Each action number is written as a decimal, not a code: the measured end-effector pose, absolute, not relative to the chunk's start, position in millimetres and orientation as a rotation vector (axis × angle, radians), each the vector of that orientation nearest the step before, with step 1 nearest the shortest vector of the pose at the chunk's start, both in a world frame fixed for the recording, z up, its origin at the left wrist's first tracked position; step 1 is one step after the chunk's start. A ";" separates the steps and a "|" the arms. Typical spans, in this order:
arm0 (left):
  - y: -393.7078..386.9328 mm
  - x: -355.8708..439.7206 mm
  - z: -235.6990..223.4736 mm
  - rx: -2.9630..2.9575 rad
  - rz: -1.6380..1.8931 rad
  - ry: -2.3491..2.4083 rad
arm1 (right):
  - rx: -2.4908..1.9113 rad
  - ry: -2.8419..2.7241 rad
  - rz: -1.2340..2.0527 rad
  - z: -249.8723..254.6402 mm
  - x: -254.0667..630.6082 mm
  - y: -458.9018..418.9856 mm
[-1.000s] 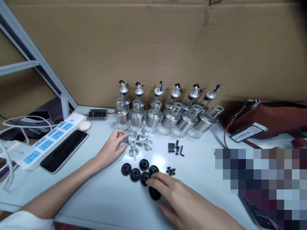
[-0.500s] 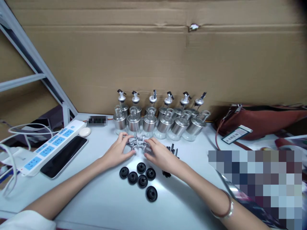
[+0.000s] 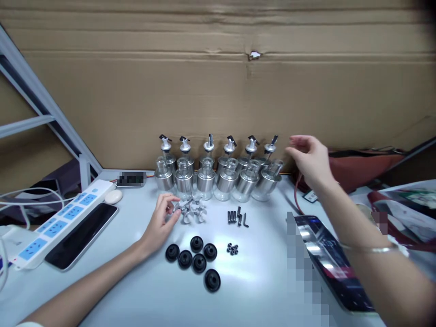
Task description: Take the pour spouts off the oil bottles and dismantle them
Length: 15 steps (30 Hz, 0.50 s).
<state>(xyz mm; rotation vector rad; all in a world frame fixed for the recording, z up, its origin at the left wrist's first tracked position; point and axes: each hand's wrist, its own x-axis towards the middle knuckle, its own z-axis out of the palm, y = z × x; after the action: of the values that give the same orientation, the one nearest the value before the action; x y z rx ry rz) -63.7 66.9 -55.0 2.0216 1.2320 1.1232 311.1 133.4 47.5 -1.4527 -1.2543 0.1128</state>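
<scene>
My left hand [image 3: 161, 223] rests at the left edge of a pile of silver-grey pourer heads [image 3: 191, 211], thumb and fingers apart. Raised at the right, my right hand [image 3: 309, 160] has its thumb apart from its curved fingers, with nothing visible between them. It is beside the rightmost bottle pourer [image 3: 270, 147]. Several black round caps [image 3: 199, 263] lie in front of the pile. To the right are several black levers [image 3: 235, 217] and small black ring-like pieces [image 3: 232, 249].
A front row of glass bottles with metal bands [image 3: 205, 180] has open necks; bottles with pourers stand behind, near a cardboard wall [image 3: 153, 100]. At left are a power strip [image 3: 64, 222] and a phone [image 3: 81, 236]. At right are a reddish-brown bag [image 3: 361, 170] and a screen device [image 3: 330, 259].
My right hand has left the pourer heads and risen to the right, beside the back bottles. My left hand stays at the pile. The black levers and small pieces are now uncovered.
</scene>
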 end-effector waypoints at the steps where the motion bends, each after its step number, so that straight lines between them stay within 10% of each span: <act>1: 65.4 -63.1 -52.4 2.028 1.134 1.208 | -1.476 -1.288 0.224 46.0 323.1 144.4; 8: 57.0 -62.5 -17.9 2.122 1.255 0.981 | -1.513 -1.474 0.653 24.5 352.2 184.9; 15: 52.6 -60.1 14.2 2.148 1.571 0.646 | -1.245 -1.328 0.355 29.8 352.8 180.6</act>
<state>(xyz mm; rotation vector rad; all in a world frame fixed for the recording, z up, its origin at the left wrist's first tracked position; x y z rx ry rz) -60.1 52.6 14.2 2.1480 0.6461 1.5707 352.8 180.6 29.8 -1.2447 -1.3279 0.3545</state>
